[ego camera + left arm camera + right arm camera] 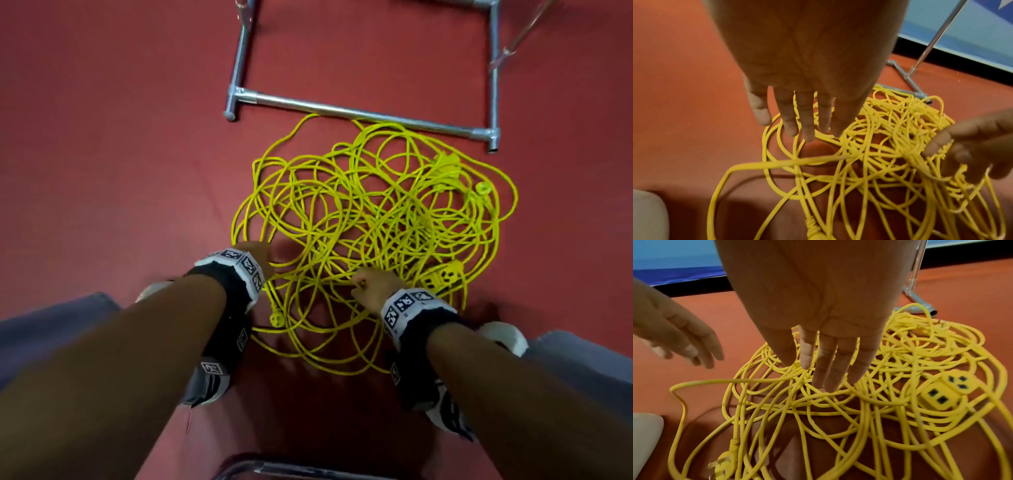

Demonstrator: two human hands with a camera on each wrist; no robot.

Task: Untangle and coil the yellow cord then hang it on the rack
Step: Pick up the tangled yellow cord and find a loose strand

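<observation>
tangled yellow electrical cord [373, 219] lies in a loose heap on the red floor [120, 154], its far edge touching the near bar of the grey metal tube rack base [363, 114]. a yellow socket block [947, 390] sits at the heap's near right; a yellow plug [723, 465] lies at its near left. left hand [809, 68]: fingers straight and spread, grip wide, holding nothing, above the left loops. right hand [818, 305]: fingers extended, grip wide, fingertips [830, 386] reaching the strands at the heap's near middle.
</observation>
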